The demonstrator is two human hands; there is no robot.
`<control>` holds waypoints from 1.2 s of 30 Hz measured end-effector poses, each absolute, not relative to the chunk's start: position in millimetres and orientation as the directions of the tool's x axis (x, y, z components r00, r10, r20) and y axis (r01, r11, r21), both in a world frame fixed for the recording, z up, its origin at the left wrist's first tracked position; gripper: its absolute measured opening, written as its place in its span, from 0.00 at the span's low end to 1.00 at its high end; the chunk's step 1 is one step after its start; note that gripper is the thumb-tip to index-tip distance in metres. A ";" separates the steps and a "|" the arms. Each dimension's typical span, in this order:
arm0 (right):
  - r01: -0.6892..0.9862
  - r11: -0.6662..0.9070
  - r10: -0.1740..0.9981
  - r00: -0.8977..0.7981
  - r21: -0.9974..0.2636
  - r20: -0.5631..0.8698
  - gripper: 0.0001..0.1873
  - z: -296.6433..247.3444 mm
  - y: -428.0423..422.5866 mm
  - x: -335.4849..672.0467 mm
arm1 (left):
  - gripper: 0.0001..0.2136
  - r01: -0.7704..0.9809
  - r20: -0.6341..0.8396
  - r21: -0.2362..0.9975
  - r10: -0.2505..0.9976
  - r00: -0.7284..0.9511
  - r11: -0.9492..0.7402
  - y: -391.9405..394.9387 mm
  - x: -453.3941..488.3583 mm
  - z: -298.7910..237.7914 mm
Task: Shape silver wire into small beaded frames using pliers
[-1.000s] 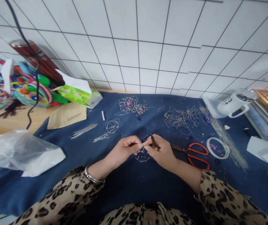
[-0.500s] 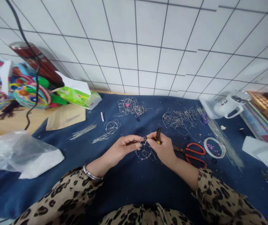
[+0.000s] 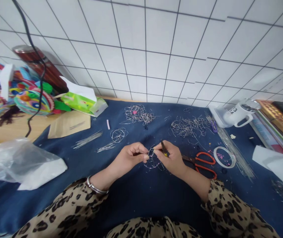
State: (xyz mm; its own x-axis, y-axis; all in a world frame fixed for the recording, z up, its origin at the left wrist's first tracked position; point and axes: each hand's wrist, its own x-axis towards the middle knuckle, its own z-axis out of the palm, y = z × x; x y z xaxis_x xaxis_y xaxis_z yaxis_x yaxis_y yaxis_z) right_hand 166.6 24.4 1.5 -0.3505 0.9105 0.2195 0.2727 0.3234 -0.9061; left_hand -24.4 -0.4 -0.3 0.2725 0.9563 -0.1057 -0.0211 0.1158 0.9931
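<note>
Over the blue cloth (image 3: pixel 136 198), my left hand (image 3: pixel 131 157) pinches one side of a small looped wire piece (image 3: pixel 153 161) with tiny pink beads. My right hand (image 3: pixel 171 159) pinches the other side of the same wire piece and also grips a small dark tool with a yellow band (image 3: pixel 164 148), whose tip points up and away. Both hands are closed, fingertips nearly touching. A silver bangle (image 3: pixel 94 186) sits on my left wrist.
Orange-handled scissors (image 3: pixel 201 162) lie just right of my right hand, beside a tape roll (image 3: pixel 224 157). Wire tangles (image 3: pixel 188 127) and straight wire bundles (image 3: pixel 88 138) lie farther back. A white mug (image 3: pixel 238 114), books, a plastic bag (image 3: pixel 20 162) and a tissue pack (image 3: pixel 82 99) ring the cloth.
The hands have drawn slightly closer together and lower over the cloth. The tool in my right hand tilted from upright to leaning left. The wire piece stays between the fingertips.
</note>
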 end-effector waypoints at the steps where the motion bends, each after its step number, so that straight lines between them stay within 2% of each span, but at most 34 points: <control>1: 0.262 0.275 0.925 -0.336 -0.925 0.180 0.05 1.8 24.9 166.2 | 0.05 -0.018 -0.109 0.993 0.954 0.280 0.119 -0.4 -24.8 1.1; 4: 0.248 0.181 0.940 -0.329 -0.952 0.093 0.05 3.9 25.4 164.6 | 0.06 -0.012 -0.123 0.991 0.945 0.305 0.133 0.0 -25.9 3.5; 8: 0.302 0.213 0.930 -0.356 -0.929 0.098 0.04 9.7 24.2 163.8 | 0.06 -0.043 -0.112 0.990 0.939 0.326 0.133 0.3 -26.6 0.6; 13: 0.227 0.121 0.947 -0.318 -0.966 0.044 0.11 11.1 20.4 168.6 | 0.07 -0.185 -0.093 0.972 0.957 0.274 0.147 -0.2 -26.6 -4.5; 18: 0.242 0.048 0.952 -0.304 -0.969 -0.028 0.12 5.5 9.6 176.6 | 0.08 -0.350 -0.114 0.917 0.966 0.231 0.192 -2.1 -25.0 -5.5; 22: 0.233 0.009 0.941 -0.331 -0.972 -0.071 0.13 5.2 -0.7 176.2 | 0.09 -0.411 -0.160 0.883 0.968 0.194 0.228 -4.3 -22.7 -6.8; 26: 0.241 0.016 0.970 -0.238 -0.970 -0.043 0.11 8.9 -5.1 169.1 | 0.08 -0.409 -0.185 0.884 0.972 0.142 0.228 -5.7 -21.5 -7.5; 31: 0.396 0.050 0.996 -0.094 -0.917 0.014 0.05 6.5 -3.5 161.2 | 0.08 -0.368 -0.231 0.886 0.956 0.180 0.283 -8.3 -20.2 -7.7; 36: 0.386 0.017 0.994 -0.105 -0.922 -0.025 0.17 -3.0 -5.6 159.1 | 0.08 -0.399 -0.249 0.863 0.949 0.195 0.308 -10.9 -16.1 -9.5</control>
